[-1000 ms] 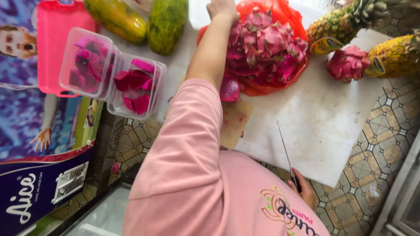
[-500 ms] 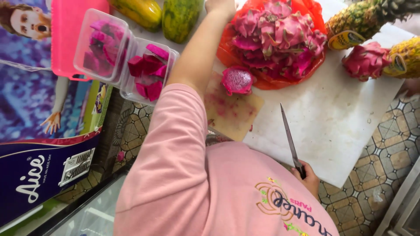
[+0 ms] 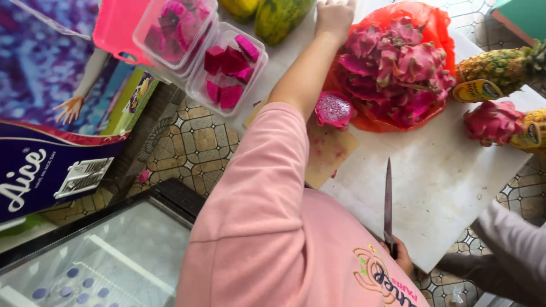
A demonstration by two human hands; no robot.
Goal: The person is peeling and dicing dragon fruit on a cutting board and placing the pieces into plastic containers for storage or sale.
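Left hand (image 3: 335,17) now reaches beyond orange bag (image 3: 432,23), grip unclear | right hand (image 3: 401,256) clamps knife (image 3: 388,199), near bag | halved dragon fruit (image 3: 334,109) beside bag

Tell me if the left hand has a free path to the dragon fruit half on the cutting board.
Probably yes. The left hand is stretched out just past the dragon fruit half, which lies uncovered beside that forearm on the cutting board; nothing lies between them.

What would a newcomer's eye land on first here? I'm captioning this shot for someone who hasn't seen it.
Probably the heap of pink dragon fruit peels in the red bag, top centre, with the left hand reaching past it. Next, the knife in the right hand, over the white board, and the peeled magenta fruit beside the heap.
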